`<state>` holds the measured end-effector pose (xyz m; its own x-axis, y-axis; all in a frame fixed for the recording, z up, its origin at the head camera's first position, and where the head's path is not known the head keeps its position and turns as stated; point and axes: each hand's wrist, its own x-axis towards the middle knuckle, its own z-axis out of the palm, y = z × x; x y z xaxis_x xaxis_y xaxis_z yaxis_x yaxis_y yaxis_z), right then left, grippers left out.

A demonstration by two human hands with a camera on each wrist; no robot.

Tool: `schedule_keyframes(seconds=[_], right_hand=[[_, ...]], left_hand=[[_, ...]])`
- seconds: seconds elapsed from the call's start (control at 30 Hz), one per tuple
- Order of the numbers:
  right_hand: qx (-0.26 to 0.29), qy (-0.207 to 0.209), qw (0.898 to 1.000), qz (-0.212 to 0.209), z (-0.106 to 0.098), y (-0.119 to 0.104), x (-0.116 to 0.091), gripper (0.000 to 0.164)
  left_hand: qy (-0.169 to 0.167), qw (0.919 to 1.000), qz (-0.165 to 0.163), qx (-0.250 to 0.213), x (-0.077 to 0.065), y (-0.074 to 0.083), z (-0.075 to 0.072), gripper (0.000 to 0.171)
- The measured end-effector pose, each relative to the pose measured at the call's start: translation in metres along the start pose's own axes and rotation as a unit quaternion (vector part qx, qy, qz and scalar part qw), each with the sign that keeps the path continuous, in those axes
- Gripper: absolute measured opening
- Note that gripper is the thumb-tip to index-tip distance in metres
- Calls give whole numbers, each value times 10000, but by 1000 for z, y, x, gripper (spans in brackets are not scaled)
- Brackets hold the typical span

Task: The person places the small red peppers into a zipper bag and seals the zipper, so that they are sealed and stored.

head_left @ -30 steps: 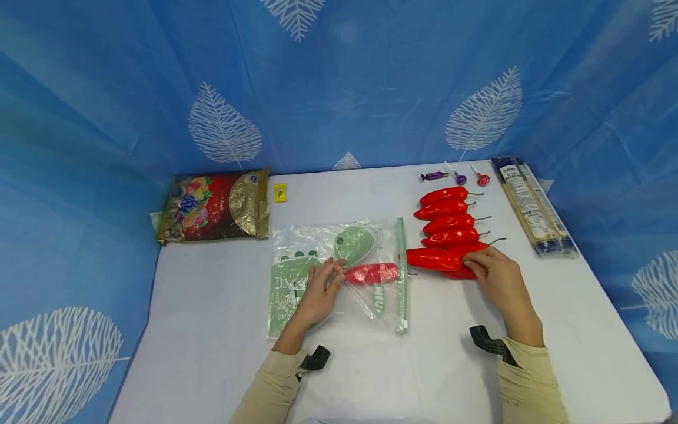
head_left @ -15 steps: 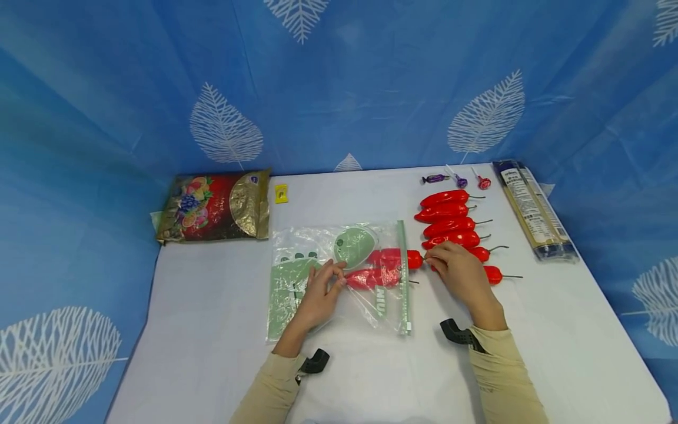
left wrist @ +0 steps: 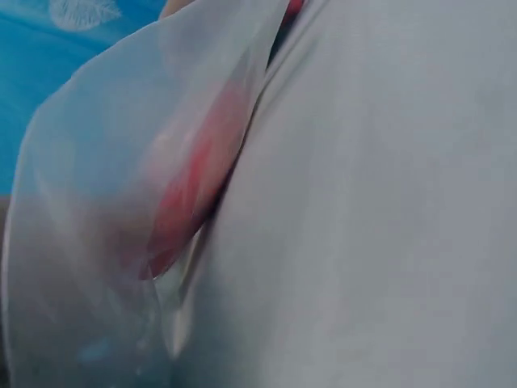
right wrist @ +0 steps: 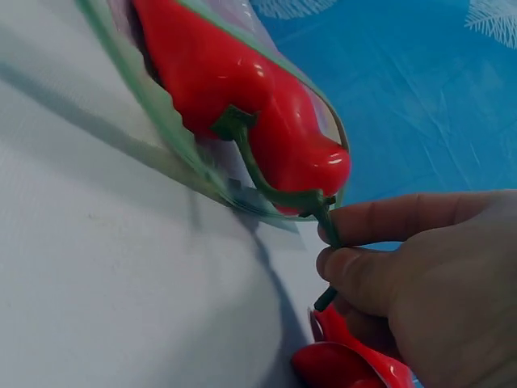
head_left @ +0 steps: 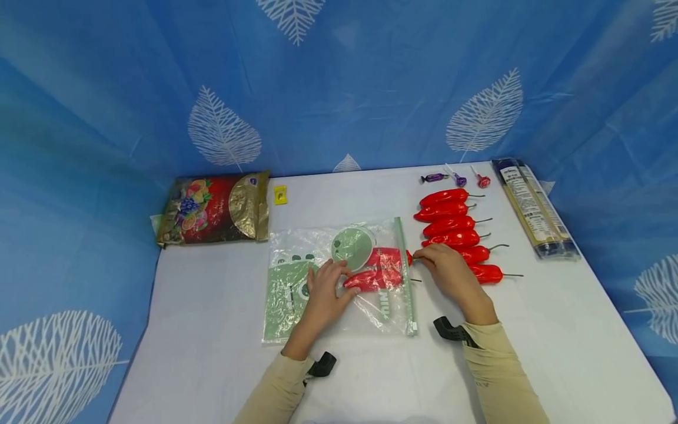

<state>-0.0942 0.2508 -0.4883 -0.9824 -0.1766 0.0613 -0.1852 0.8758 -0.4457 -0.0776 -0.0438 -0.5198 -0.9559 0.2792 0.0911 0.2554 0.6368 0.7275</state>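
A clear zip bag [head_left: 333,327] with a green dinosaur print lies on the table. Inside it is one red chili pepper [head_left: 378,279], its stem out past the bag's mouth. My left hand [head_left: 325,294] rests on the bag, thumb and index finger spread about that pepper's tip. My right hand [head_left: 450,275] pinches the green stem [right wrist: 323,222] of a second red chili pepper [head_left: 384,258]. That pepper is mostly inside the bag, its stem end at the green-edged opening [right wrist: 174,149]. In the left wrist view the bag's film [left wrist: 89,242] stands up, blurring the red behind it.
Several red chili peppers [head_left: 449,224] lie in a column on the right. Behind them are a purple wrapped candy [head_left: 435,177] and two lollipops [head_left: 482,181]. Long packets [head_left: 535,206] lie far right. A red-gold bag [head_left: 214,209] and yellow sachet [head_left: 280,195] are back left.
My right hand has brought the second chili pepper leftward from the column into the bag's mouth. My left thumb and index finger, earlier close together, have spread apart, and the bag has shifted slightly.
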Motion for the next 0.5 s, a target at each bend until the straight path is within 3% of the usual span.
schedule_keyframes(seconds=[0.2,0.37,0.5], right_hand=[[-33,-186,9998,34,4,-4,7,21],[-180,-314,9991,201,4,-7,9,19],[-318,-176,9991,209,6,-7,8,16]], left_hand=[[434,9989,58,-171,0,1,3,15],[518,9983,64,-275,0,1,5,11],[586,9975,116,-367,-1,1,5,10]])
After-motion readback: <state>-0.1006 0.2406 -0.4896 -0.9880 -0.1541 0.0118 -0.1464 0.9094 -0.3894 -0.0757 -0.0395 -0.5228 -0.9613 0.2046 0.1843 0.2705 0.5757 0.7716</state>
